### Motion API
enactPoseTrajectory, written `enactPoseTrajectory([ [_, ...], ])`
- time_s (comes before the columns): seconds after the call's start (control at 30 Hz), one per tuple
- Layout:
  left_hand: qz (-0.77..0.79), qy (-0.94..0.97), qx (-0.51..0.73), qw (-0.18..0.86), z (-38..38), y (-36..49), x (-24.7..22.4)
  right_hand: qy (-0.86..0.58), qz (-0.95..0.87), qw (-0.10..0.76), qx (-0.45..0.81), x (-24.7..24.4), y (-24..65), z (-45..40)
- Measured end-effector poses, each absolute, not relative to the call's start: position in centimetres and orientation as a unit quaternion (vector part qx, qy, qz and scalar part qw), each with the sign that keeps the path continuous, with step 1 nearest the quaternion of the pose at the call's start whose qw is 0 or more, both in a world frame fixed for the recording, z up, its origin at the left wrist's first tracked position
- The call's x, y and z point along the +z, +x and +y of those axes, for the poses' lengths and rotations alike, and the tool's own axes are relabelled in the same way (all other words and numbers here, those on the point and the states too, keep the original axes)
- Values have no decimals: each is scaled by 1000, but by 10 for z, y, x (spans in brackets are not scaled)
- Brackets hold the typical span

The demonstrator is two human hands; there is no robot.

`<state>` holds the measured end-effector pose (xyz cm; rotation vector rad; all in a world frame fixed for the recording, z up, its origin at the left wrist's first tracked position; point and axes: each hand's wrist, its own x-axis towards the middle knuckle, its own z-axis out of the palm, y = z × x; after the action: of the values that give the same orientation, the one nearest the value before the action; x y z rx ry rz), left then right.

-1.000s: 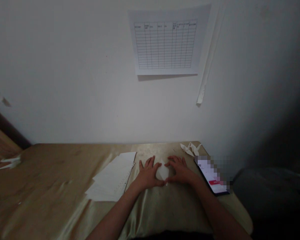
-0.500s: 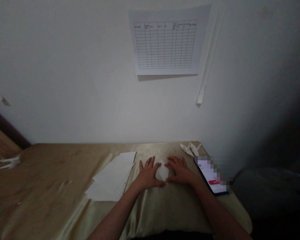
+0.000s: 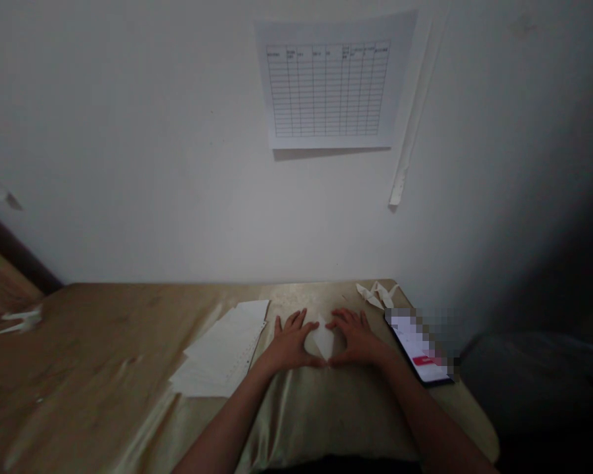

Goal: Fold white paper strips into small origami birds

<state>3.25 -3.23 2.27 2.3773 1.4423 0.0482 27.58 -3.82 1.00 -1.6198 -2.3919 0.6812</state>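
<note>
A small white folded paper (image 3: 323, 341), roughly diamond-shaped with its points toward and away from me, lies on the table between my hands. My left hand (image 3: 295, 342) holds its left side, with thumb near the bottom point and index finger near the upper edge; the other fingers are spread. On the opposite side my right hand (image 3: 353, 339) grips the paper in the same way, its thumb close to the left thumb at the bottom point. The fingertips hide small parts of the paper's edges.
A fanned stack of white paper sheets (image 3: 222, 349) lies left of my hands. To the right are a phone (image 3: 427, 362) with a lit screen and folded white paper figures (image 3: 377, 294). A glossy tan cloth (image 3: 143, 336) covers the table; a printed chart (image 3: 331, 92) hangs on the wall.
My left thumb has shifted slightly up along the bottom of the folded paper. Otherwise both hands and the paper stay nearly in place.
</note>
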Motion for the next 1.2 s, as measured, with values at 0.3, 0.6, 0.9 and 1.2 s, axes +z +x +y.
enactPoseTrajectory([
  [0.3, 538, 823, 80, 161, -32, 36, 20, -530, -809, 92, 238, 4, 279, -37],
  [0.6, 542, 813, 138, 159, -27, 37, 11, -532, -803, 176, 204, -2, 278, -34],
  [0.9, 541, 813, 162, 145, -24, 37, 8, -544, -793, 219, 168, -8, 272, -26],
  [1.2, 542, 817, 129, 153, -28, 36, 19, -533, -801, 199, 190, -3, 276, -31],
])
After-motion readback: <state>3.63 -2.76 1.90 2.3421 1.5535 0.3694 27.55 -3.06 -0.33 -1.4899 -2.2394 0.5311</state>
